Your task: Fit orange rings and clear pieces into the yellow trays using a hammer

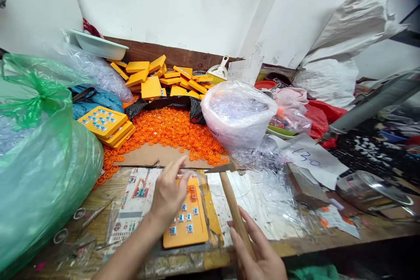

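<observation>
My right hand (257,251) is wrapped round the wooden handle of a hammer (233,203). The hammer's dark metal head rests near the cardboard's edge. My left hand (170,190) hovers over the upper left part of an orange-yellow plastic panel (189,238), its index finger and thumb apart and no object visible between them. The other left fingers are partly hidden. Several small clear squares with blue centres sit on the panel, and a few orange rings (193,192) lie at its upper right. Behind the panel spreads a heap of loose orange rings (164,127).
A stack of similar panels (106,124) stands left of the rings, with a pile of panels (151,87) behind. A large green bag (49,175) bulges at the left. A white bag of clear pieces (239,118) and a metal pot (370,190) are on the right.
</observation>
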